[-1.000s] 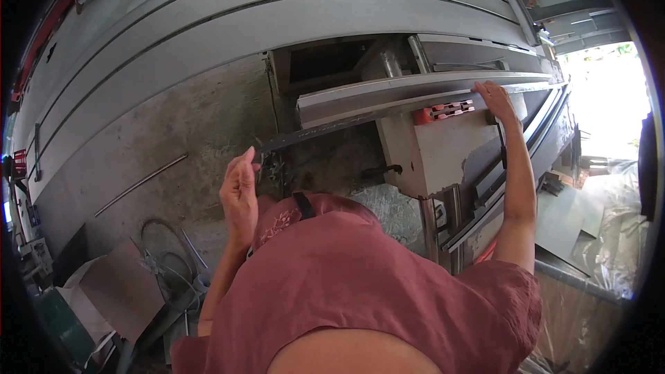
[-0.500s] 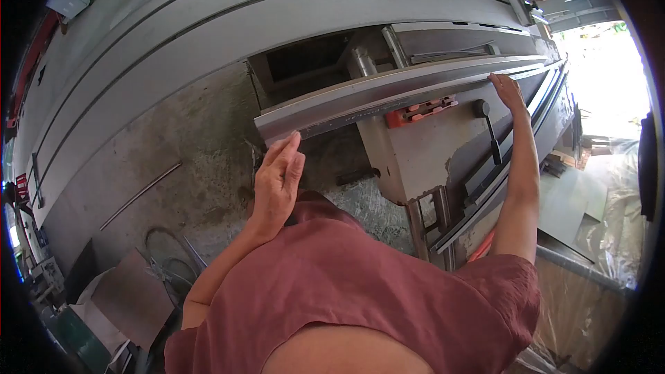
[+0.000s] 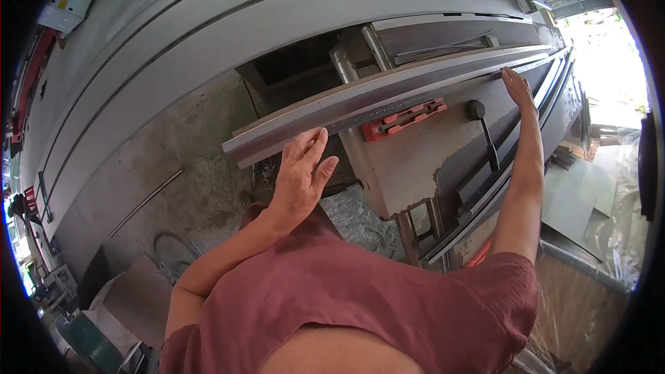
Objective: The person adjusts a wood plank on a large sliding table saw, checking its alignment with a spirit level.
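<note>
A long grey metal bar (image 3: 388, 100), angled in section, lies across the machine in front of me, running from left to far right. My left hand (image 3: 301, 174) is at its near edge, some way in from the left end. The fingers are stretched out with the thumb apart, and the fingertips touch or nearly touch the bar. My right arm reaches forward, and my right hand (image 3: 518, 88) rests its extended fingers at the bar's near edge towards the right end. Neither hand is wrapped round the bar.
Below the bar sit a red slotted holder (image 3: 404, 119) and a black-knobbed lever (image 3: 485, 135) on the machine body (image 3: 409, 166). Behind stretches a grey slotted bed (image 3: 277, 7). A thin rod (image 3: 147, 202) lies on the floor at left. Plastic-wrapped sheets (image 3: 582, 291) stand at right.
The bar's left end has shifted left and nearer to me. My left hand has moved right along the bar, away from that end. My right hand stays near the far end.
</note>
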### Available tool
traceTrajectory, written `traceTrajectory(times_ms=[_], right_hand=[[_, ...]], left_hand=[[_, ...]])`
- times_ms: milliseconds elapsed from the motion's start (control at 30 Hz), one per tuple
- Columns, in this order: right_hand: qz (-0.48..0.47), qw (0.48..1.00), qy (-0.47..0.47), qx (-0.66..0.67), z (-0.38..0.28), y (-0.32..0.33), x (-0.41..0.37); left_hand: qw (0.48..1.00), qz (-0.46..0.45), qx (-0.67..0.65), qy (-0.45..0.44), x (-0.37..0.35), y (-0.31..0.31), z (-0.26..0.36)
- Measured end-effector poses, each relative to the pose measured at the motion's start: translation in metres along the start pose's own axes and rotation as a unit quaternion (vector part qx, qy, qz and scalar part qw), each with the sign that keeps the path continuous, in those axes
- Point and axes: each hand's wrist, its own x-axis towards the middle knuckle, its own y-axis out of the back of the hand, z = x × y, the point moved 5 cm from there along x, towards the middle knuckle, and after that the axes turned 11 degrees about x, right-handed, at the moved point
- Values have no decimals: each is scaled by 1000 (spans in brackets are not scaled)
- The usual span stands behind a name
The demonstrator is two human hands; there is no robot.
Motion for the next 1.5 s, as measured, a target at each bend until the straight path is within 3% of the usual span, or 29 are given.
traceTrajectory(times_ms=[133,200,233,300,467,700,833,1033,1433,1500], right_hand=[[16,1000,13,13,17,-10,5],[108,993,40,18,17,-11,2],[153,987,53,19,-2,-7,-5],[229,956,176,41,-68,6,-27],[42,944,314,90,-218,-14,-99],[48,918,384,90,-230,-11,-110],[8,923,377,79,-222,-11,-113],[9,946,317,67,-200,-12,-106],[79,954,286,37,-168,-15,-100],[-17,972,235,-5,-166,-17,-99]], left_hand=[[999,-27,18,-24,10,-20,5],[999,-22,19,-44,15,-27,11],[998,-24,17,-51,16,-32,12],[997,-26,21,-66,21,-40,13],[994,-53,19,-90,37,-55,20],[983,-98,98,-121,71,-77,36],[958,-161,196,-132,93,-91,49],[925,-290,216,-117,123,-118,68],[911,-320,225,-129,155,-174,94],[906,-311,246,-149,158,-180,99]])
